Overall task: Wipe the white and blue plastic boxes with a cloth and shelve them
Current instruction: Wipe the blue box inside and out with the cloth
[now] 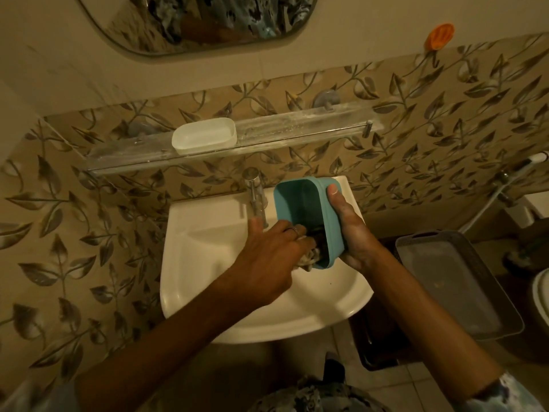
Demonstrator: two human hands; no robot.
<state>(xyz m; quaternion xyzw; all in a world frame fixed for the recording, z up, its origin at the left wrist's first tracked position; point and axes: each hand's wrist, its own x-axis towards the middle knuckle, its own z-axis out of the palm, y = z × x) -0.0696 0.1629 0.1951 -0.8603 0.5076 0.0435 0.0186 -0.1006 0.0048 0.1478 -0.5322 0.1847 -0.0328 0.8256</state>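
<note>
Blue box [300,215] in R hand [349,230]

White sink [190,221] sits dead centre against the wall, with a chrome tap [256,194] standing upright at its back edge. Leaf-patterned tiles [74,221] run across the wall behind it, plain cream above them. Up top, the lower edge of a rounded mirror [202,22] cuts in. An orange holder [439,35] sticks to the wall at upper right, just above the tile line. Right of the sink, a grey tray [451,281] rests on something dark, and a white hose [489,201] hangs down the wall behind it.
</note>
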